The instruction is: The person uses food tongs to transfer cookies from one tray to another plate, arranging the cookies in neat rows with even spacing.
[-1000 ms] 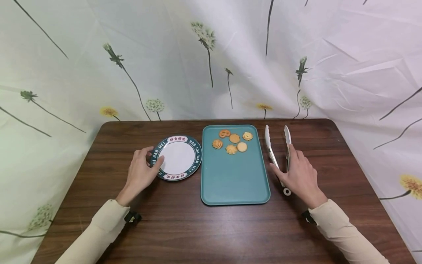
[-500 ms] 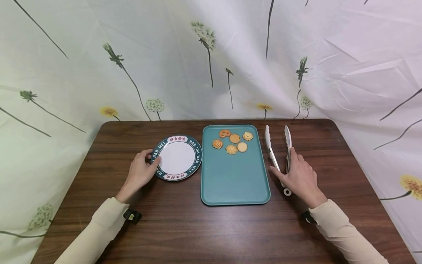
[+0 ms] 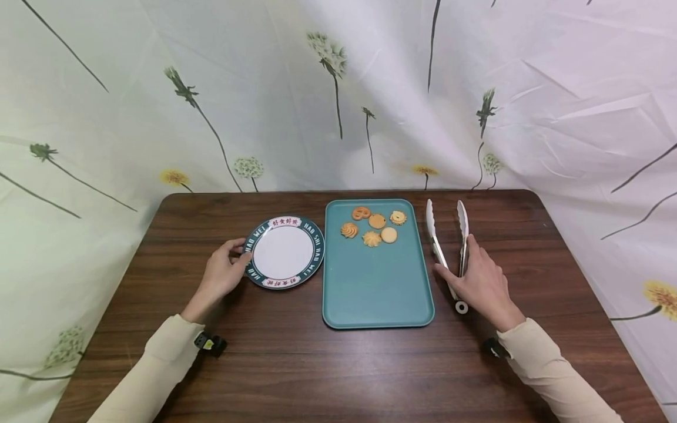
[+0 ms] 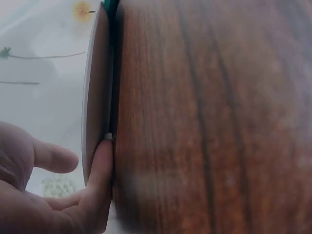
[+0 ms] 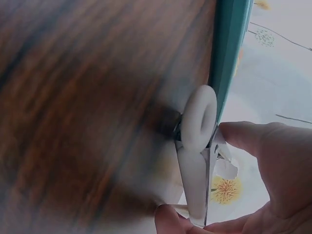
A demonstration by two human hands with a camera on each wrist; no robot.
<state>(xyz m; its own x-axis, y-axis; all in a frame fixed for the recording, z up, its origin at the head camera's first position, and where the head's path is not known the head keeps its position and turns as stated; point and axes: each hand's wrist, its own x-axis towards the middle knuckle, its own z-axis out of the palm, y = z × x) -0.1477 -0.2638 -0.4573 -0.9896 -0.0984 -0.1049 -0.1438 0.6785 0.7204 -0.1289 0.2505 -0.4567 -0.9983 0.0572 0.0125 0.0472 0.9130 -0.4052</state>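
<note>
Left hand point(image 3: 224, 267): positioned at the left rim of the round white plate with a dark green lettered border point(image 3: 282, 252). The left wrist view shows a fingertip beneath the rim, between plate and counter point(image 3: 317, 370); the thumb stands slightly off the edge, thumb and fingers parted, so no pinch is recorded. The plate lies face up on the dark wood-grain counter, just beside the tray's left edge; whether the two touch cannot be told.

Right hand point(image 3: 481, 282): placed over the silver-and-white tongs point(image 3: 438, 251), pinching them between the thumb on the left arm and the fingers along the right arm. The tong arms stand apart, scalloped white tips toward the far edge. The white ring point(image 3: 461, 307) is at the near end. The tongs are near the tray's right side.

The rectangular teal tray point(image 3: 378, 288) lies between plate and tongs. Six baked pieces are grouped in its far half: a brown pretzel-shaped cookie point(image 3: 362, 213), a round browned cookie point(image 3: 377, 221), a ring-shaped cookie with scalloped edge point(image 3: 398, 218), a swirled cookie point(image 3: 349, 230), a star-shaped cookie point(image 3: 372, 239) and a smooth pale round cookie point(image 3: 388, 235).

Both forearms are in cream sleeves point(image 3: 145, 376), each with a small black device point(image 3: 211, 344) at the wrist. Behind the counter hangs a pale cloth point(image 3: 264, 88) printed with dandelions.
</note>
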